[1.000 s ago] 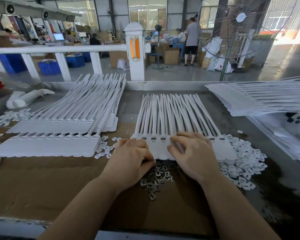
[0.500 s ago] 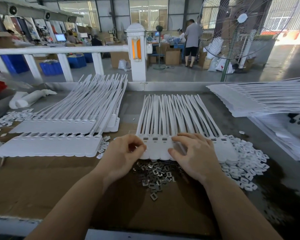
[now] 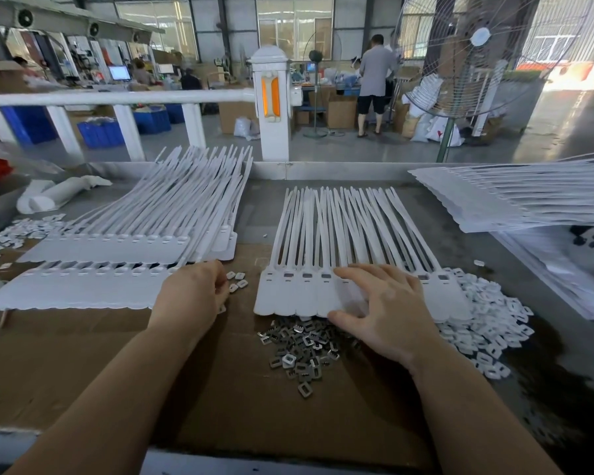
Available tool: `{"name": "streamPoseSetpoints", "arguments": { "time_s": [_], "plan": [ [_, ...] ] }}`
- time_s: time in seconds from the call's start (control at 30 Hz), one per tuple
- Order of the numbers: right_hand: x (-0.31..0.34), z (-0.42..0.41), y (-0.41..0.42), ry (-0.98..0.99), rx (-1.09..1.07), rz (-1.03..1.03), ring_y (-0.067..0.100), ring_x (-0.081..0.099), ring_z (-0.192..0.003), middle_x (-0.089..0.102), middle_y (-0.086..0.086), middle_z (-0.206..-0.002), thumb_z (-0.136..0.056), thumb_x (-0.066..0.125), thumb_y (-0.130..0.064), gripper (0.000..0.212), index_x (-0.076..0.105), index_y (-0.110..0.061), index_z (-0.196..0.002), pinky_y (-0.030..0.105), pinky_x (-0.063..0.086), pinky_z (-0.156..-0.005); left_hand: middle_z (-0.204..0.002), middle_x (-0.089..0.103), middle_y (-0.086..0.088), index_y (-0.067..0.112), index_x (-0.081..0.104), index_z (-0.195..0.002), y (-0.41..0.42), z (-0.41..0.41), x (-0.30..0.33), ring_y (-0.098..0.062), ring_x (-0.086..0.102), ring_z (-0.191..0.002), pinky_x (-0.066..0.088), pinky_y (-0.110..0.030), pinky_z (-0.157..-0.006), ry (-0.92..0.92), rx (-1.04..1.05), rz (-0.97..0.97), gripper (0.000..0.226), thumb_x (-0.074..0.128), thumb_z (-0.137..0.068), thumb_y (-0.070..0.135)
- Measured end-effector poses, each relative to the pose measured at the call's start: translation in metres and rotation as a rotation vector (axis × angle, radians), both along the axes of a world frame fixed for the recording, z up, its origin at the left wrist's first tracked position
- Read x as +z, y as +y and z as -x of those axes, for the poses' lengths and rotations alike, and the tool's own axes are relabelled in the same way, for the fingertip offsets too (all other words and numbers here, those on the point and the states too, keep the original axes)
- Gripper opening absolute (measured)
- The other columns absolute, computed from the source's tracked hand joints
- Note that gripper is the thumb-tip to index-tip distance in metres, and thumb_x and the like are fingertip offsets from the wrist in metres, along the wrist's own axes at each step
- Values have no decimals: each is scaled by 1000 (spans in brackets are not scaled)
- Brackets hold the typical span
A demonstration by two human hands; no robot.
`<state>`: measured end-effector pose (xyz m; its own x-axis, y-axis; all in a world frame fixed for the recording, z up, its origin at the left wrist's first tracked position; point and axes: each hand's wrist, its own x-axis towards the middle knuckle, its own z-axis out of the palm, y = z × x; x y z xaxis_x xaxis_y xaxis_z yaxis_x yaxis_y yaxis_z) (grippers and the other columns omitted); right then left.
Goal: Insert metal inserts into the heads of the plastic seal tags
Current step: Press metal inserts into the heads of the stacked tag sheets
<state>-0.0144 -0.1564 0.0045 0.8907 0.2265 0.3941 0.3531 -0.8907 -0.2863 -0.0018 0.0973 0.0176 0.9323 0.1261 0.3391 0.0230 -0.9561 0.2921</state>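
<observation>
My right hand (image 3: 384, 313) lies flat, fingers spread, pinning the seal tags (image 3: 323, 293) mid-worktop, while my left hand (image 3: 194, 296) curls over the small white caps (image 3: 237, 281) – grip unclear – so next I judge another metal insert (image 3: 299, 351).

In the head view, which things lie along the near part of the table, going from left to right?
Left sheet of seal tags → left hand → few small white pieces → middle sheet of seal tags → right hand → heap of white plastic pieces.
</observation>
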Motion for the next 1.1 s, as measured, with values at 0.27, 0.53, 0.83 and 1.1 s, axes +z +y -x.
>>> {"name": "streamPoseSetpoints", "arguments": {
  "time_s": [0.27,0.53,0.83,1.1],
  "plan": [
    [-1,-1,1,-23,-24,54,8,27,-132,43,-17,-140,-76,52,-68,61,46,-41,-131,26,11,-100,-94,63,9,23,71,-85,-13,11,1,-10,54,-92,38,-19,-79,-55,-226,176,7,69,-82,18],
    [-1,-1,1,-26,-19,86,10,28,-134,42,-13,-142,-82,43,-67,57,46,-39,-132,26,11,-101,-89,56,25,35,68,-75,-33,22,7,2,48,-96,36,-22,-90,6,-543,193,12,75,-75,26],
    [3,1,1,-19,-14,40,11,35,-131,48,-11,-138,-76,51,-69,64,49,-35,-131,26,14,-101,-105,59,13,28,59,-99,-45,19,9,-6,49,-100,29,-17,-85,-16,-493,22,14,63,-87,26],
    [1,-2,3,-88,33,85,19,48,-123,58,-1,-128,-88,60,-35,36,61,-21,-121,34,31,-104,-84,67,3,20,63,-92,-42,16,12,-12,60,-78,49,-25,-72,-146,-399,165,5,59,-90,17]
  ]
}}
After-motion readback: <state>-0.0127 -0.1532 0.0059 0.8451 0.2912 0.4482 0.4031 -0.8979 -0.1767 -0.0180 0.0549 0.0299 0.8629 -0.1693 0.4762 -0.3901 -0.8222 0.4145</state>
